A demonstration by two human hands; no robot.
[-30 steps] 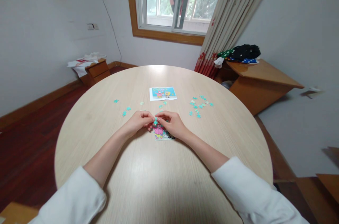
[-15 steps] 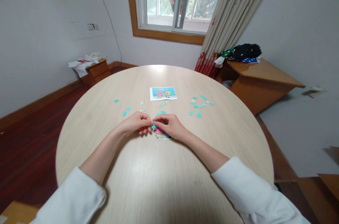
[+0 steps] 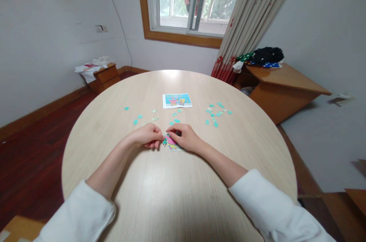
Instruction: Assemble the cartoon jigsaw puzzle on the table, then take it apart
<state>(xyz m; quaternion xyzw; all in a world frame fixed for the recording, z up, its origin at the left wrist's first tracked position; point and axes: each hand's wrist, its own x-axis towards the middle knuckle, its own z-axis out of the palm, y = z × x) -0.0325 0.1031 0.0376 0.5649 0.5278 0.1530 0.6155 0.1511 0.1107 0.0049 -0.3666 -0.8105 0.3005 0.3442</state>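
Two hands at the middle of a round, pale wood-grain table (image 3: 171, 192), both well in from its curved rim. Open tabletop between the forearms and out to either side; far strip behind the picture card (image 3: 178, 101) also bare. Tighter beyond the fingers: loose pieces (image 3: 175, 122) lie between hands and card. More pieces to the left, spaced out (image 3: 135, 122); a denser cluster to the right (image 3: 215, 114), near the right hand but apart from it.

Writing: yellowish marks along the card's top, too small to read. Card shows a pink figure and a yellow one on blue.

Left hand (image 3: 147, 135): thumb and forefinger pinch a small teal piece (image 3: 165, 142), other fingers curled. Piece sits at the fingertips, by the left edge of the partly joined puzzle (image 3: 172, 146). Right hand (image 3: 185, 137): arched over the puzzle's right part, thumb and fingertips close together at its upper left; cannot tell whether they grip anything. Puzzle's near edge straight, facing the wearer.
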